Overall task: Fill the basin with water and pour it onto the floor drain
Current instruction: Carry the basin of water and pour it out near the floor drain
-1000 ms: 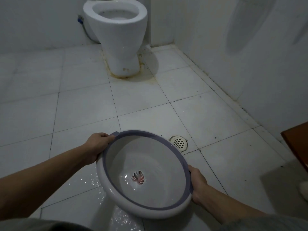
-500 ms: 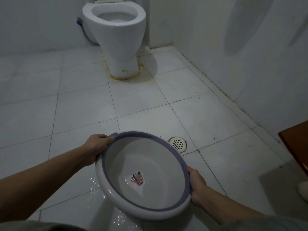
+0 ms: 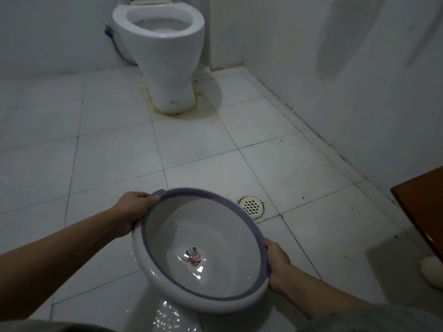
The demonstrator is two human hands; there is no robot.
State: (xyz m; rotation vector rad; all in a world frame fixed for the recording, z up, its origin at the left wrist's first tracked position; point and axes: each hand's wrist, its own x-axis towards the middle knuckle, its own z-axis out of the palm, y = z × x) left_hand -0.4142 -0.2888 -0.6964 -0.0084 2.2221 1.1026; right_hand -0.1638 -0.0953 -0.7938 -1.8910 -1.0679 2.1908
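My left hand (image 3: 130,213) is gripping the far left rim of the basin (image 3: 167,279), fingers curled over the purple edge. I am holding the white basin up over the wet floor (image 3: 107,164), tipped toward me. A little water (image 3: 199,271) is sitting low in it, by a pink and white leaf picture (image 3: 193,256). My right hand (image 3: 278,267) is gripping the near right rim. The round floor drain (image 3: 251,205) is lying just past the basin's far right edge. A white toilet (image 3: 165,56) is standing well behind. A brown wooden thing (image 3: 422,204) is poking in at the right.
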